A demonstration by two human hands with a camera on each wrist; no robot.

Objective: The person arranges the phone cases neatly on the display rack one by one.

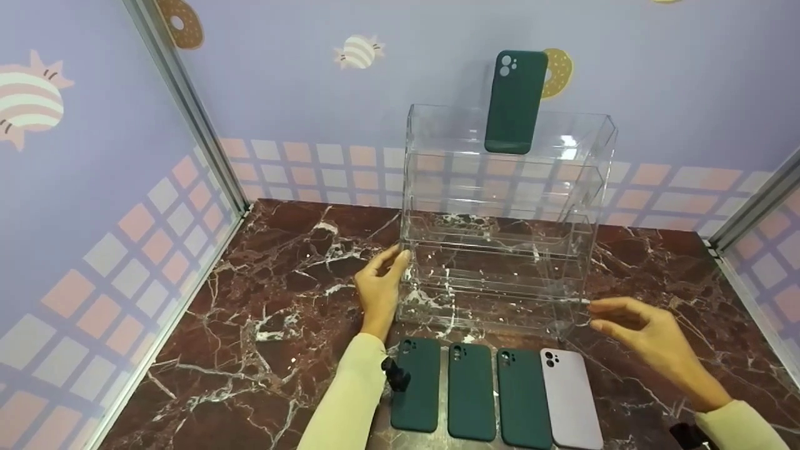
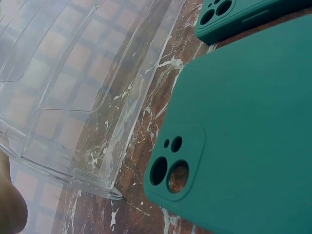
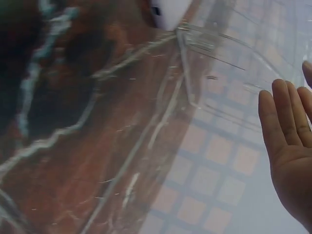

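A clear tiered rack (image 1: 500,247) stands on the marbled surface, with one dark green phone case (image 1: 517,103) upright in its top tier. My left hand (image 1: 380,290) touches the rack's lower left side, fingers and thumb extended; part of it (image 2: 10,207) shows beside the clear rack (image 2: 73,105) in the left wrist view. At the lower right edge is my right hand (image 1: 650,340), thumb and fingers apart; contact is unclear. The right wrist view shows this hand (image 3: 290,151) with straight fingers. Before the rack lie a green case (image 1: 415,400), another (image 1: 472,400), a third (image 1: 524,403) and a pale lilac case (image 1: 574,400).
A patterned purple wall (image 1: 300,81) stands behind the rack. Side panels (image 1: 81,175) enclose the left and right. Dark red marbled surface (image 1: 262,300) extends to both sides of the rack. The flat cases lie close to my left forearm.
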